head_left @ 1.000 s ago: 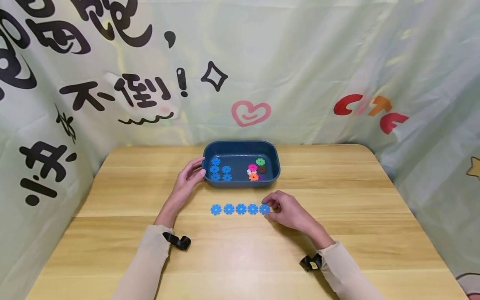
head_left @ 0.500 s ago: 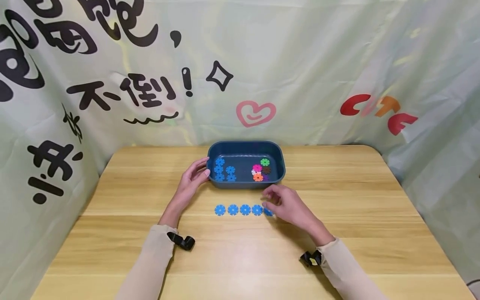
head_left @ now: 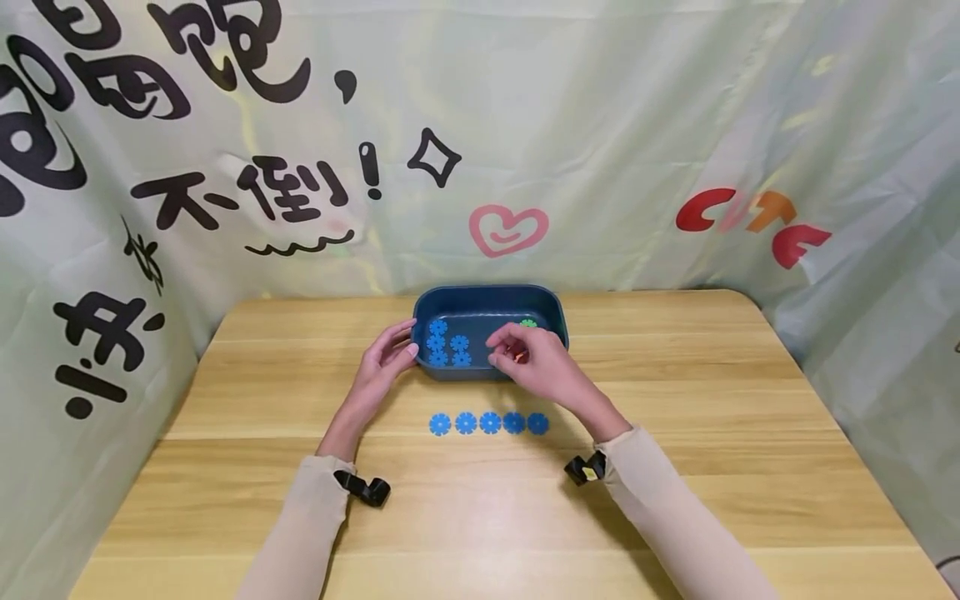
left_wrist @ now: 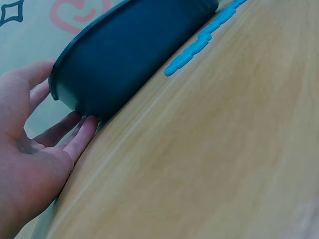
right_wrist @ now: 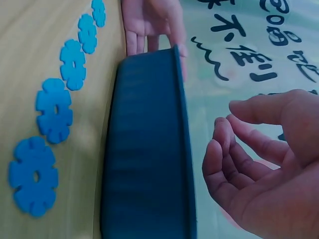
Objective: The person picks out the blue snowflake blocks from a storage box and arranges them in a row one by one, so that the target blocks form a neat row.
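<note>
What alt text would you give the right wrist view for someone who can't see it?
A person's right hand, fingers bent and apparently holding nothing, is at picture right, near a dark blue tray. Five blue notched discs lie in a row on the wood-grain table; the left hand touches the tray's far end.

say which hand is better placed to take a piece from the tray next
Probably the right hand: it hovers over the tray, its fingers holding nothing, while the left hand rests against the tray's left end.
</note>
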`<act>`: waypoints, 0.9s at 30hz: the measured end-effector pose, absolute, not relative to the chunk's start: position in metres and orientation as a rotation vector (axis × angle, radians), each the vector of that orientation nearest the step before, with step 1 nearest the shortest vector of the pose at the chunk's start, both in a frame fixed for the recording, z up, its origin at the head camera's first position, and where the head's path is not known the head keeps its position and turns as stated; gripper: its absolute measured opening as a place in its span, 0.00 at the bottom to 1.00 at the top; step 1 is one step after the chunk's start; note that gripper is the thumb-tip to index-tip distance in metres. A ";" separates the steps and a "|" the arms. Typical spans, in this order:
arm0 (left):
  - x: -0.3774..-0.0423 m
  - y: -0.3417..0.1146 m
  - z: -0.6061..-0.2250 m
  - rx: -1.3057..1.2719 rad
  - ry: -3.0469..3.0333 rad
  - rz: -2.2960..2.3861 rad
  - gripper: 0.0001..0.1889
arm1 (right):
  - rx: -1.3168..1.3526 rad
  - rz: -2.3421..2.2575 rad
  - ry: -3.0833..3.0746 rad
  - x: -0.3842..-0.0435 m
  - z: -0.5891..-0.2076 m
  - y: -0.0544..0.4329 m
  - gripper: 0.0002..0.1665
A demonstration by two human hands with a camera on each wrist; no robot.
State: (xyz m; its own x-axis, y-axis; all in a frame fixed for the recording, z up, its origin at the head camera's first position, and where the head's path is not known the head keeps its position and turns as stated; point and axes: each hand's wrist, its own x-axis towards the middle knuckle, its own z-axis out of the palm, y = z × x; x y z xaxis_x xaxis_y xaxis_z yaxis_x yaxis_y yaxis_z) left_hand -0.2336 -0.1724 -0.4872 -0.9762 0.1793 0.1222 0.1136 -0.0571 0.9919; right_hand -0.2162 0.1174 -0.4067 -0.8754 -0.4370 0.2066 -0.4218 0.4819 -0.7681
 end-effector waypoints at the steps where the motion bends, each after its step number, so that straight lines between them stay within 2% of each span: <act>1: -0.232 -0.172 -0.483 0.327 2.118 2.228 0.28 | -0.775 -1.395 2.694 -0.222 -0.407 0.114 0.08; 13: -0.229 -0.171 -0.479 0.315 2.123 2.220 0.28 | -0.619 -1.272 2.642 -0.275 -0.422 0.083 0.14; 18: -0.228 -0.171 -0.479 0.308 2.126 2.211 0.29 | -0.584 -1.207 2.626 -0.289 -0.432 0.074 0.17; 27: -0.229 -0.171 -0.476 0.312 2.129 2.196 0.29 | -0.545 -1.174 2.576 -0.305 -0.450 0.062 0.15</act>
